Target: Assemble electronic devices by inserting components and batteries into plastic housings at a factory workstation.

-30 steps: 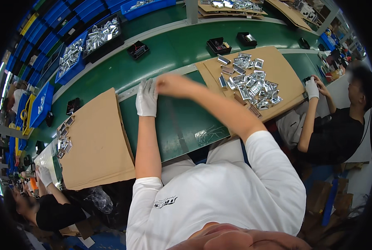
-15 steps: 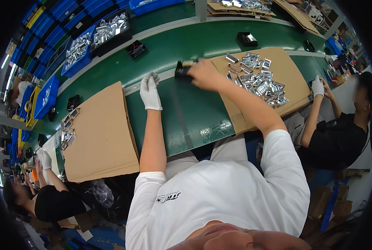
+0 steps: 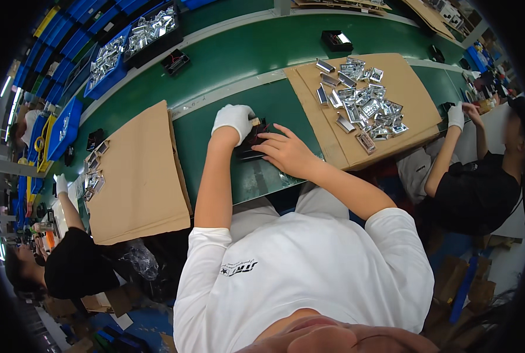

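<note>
A small black open case (image 3: 252, 154) with thin reddish wires is between my hands on the green worktable. My left hand (image 3: 234, 122), in a white glove, curls closed at its far left side, beside a small pale piece (image 3: 255, 122) on the case. My bare right hand (image 3: 290, 155) reaches over the case from the right. Its fingers are stretched and apart, with the fingertips touching the case. The hands partly hide the case and what the left fingertips grip. On cardboard (image 3: 309, 112) to the right lies a pile of shiny metal housings (image 3: 371, 106).
More cardboard (image 3: 136, 176) lies to my left, with a few metal housings (image 3: 95, 176) along its far left side. Bins of metal parts (image 3: 150, 32) stand at the far left. Black cases (image 3: 337, 40) sit beyond the rail. Co-workers (image 3: 474, 176) sit on both sides.
My right hand has brought the black case nearer and let its fingers spread over it. My left hand, earlier apart from the case, has moved right and closed on it.
</note>
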Action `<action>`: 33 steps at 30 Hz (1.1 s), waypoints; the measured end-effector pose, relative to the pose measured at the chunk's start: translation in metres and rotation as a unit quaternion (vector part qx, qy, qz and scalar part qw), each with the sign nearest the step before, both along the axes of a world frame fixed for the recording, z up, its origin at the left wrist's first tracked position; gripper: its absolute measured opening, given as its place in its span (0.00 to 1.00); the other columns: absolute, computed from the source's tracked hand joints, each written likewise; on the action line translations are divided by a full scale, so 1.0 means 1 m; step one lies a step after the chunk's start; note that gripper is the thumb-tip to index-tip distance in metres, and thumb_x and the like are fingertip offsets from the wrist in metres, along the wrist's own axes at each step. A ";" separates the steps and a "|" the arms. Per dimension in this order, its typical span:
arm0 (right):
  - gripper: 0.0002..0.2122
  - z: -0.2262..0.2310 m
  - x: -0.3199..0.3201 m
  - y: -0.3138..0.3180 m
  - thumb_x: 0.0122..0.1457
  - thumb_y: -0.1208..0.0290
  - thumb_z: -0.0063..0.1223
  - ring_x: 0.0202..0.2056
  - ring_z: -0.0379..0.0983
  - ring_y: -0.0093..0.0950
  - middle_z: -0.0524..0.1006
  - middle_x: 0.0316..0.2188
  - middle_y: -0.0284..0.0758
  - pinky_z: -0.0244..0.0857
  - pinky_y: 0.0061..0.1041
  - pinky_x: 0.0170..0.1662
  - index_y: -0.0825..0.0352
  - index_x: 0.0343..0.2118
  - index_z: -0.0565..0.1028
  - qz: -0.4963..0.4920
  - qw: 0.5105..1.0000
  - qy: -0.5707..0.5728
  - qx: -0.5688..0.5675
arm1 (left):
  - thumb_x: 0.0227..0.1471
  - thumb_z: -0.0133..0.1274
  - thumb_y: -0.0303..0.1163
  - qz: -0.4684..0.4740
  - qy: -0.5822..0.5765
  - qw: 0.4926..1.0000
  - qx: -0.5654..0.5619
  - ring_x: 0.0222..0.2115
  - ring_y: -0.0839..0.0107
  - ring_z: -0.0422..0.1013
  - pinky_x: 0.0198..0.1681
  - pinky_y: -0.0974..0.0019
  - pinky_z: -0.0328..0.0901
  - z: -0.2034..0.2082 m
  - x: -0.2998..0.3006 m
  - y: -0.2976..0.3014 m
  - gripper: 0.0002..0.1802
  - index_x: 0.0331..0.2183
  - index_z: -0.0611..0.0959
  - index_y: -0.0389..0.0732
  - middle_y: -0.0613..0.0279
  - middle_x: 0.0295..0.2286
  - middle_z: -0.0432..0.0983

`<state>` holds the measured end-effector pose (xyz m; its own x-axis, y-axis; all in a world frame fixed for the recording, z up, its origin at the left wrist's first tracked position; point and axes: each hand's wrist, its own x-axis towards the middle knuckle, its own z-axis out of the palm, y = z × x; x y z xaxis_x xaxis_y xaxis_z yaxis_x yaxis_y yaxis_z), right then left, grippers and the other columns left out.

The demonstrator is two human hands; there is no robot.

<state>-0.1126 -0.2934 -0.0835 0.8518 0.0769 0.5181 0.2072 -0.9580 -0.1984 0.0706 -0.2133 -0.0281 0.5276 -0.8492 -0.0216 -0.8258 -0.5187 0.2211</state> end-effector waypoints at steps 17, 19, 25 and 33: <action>0.15 0.034 0.034 -0.041 0.59 0.75 0.58 0.34 0.72 0.22 0.81 0.35 0.30 0.65 0.19 0.42 0.63 0.50 0.77 0.023 0.860 0.135 0.491 | 0.42 0.51 0.17 -0.160 0.197 0.891 -0.376 0.39 0.60 0.73 0.46 0.65 0.66 -0.037 0.005 0.039 0.19 0.34 0.89 0.45 0.55 0.43 0.79; 0.14 0.033 0.031 -0.033 0.58 0.75 0.59 0.32 0.71 0.21 0.81 0.34 0.30 0.64 0.18 0.40 0.63 0.49 0.78 -0.034 0.878 0.138 0.457 | 0.43 0.50 0.18 -0.112 0.310 0.862 -0.385 0.39 0.62 0.73 0.45 0.67 0.66 -0.040 0.008 0.041 0.18 0.35 0.89 0.44 0.55 0.44 0.79; 0.11 0.024 0.031 -0.029 0.56 0.75 0.61 0.29 0.68 0.21 0.80 0.32 0.30 0.63 0.18 0.38 0.63 0.43 0.81 -0.076 0.896 0.091 0.428 | 0.47 0.49 0.19 -0.043 0.433 0.824 -0.363 0.37 0.67 0.74 0.42 0.70 0.67 -0.018 -0.006 0.047 0.16 0.35 0.89 0.38 0.55 0.46 0.79; 0.08 0.022 0.031 -0.028 0.55 0.75 0.63 0.30 0.68 0.21 0.79 0.30 0.29 0.63 0.19 0.37 0.62 0.39 0.81 -0.050 0.916 0.095 0.386 | 0.50 0.50 0.21 -0.069 0.578 0.754 -0.303 0.36 0.70 0.75 0.40 0.72 0.68 -0.012 0.011 0.064 0.16 0.41 0.85 0.33 0.55 0.45 0.79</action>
<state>-0.0820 -0.3216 -0.0611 0.9147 -0.3339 0.2276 0.0178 -0.5295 -0.8482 0.0813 -0.1495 -0.0398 0.3589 -0.9333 0.0150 0.0646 0.0409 0.9971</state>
